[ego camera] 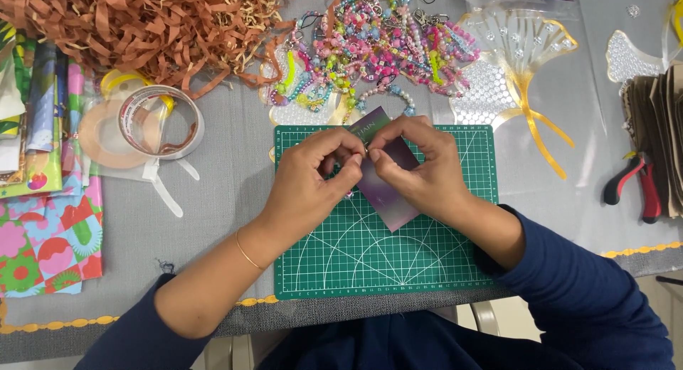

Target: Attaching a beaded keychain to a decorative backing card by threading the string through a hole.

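Your left hand (313, 181) and right hand (416, 167) met fingertip to fingertip, both pinching one purple card (388, 196) over the single green cutting mat (398, 256). The small piece at your fingertips was too tiny to identify; a loose pinch could have dropped it. At nine o'clock lay two tape rolls (153, 124), at three one pair of pliers (640, 181), at twelve one heap of bead chains (377, 46).
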